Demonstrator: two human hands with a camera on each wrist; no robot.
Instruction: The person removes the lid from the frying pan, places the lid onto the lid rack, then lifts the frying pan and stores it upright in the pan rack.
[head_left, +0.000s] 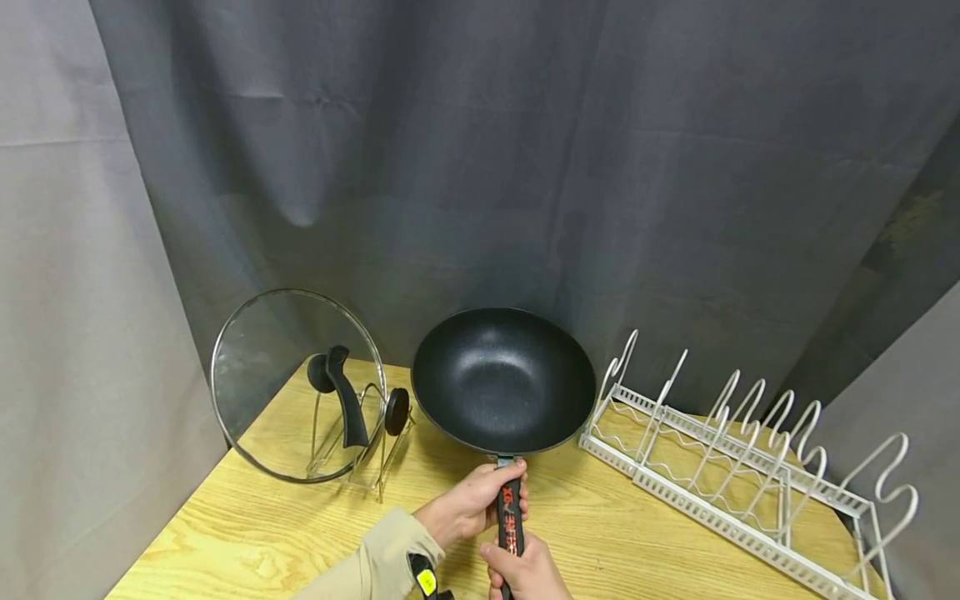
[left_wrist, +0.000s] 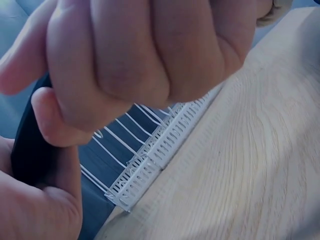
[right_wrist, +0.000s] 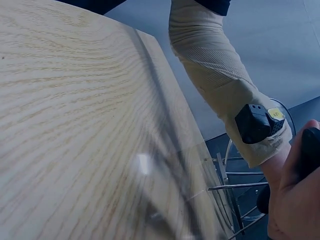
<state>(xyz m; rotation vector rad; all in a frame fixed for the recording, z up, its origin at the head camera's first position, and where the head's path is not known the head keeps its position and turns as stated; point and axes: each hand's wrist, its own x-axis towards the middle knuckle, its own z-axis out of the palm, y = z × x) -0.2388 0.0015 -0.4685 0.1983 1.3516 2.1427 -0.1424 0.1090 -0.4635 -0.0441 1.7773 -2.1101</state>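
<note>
A black wok (head_left: pixel 504 379) is held up over the table by its long black handle (head_left: pixel 510 518), which carries red lettering; the pan's inside faces me. My left hand (head_left: pixel 474 502) grips the handle close to the pan, fingers curled round it in the left wrist view. Lower down, toward the handle's end, my right hand (head_left: pixel 527 568) grips the same handle. In the right wrist view only part of a hand (right_wrist: pixel 299 200) shows at the right edge, against the black handle.
At left a glass lid (head_left: pixel 262 383) with a black handle leans upright in a wire stand (head_left: pixel 384 467). A white metal rack (head_left: pixel 705 492) with several wavy dividers stands at right on the wooden table (head_left: pixel 247 533). A grey curtain (head_left: pixel 465 167) hangs behind.
</note>
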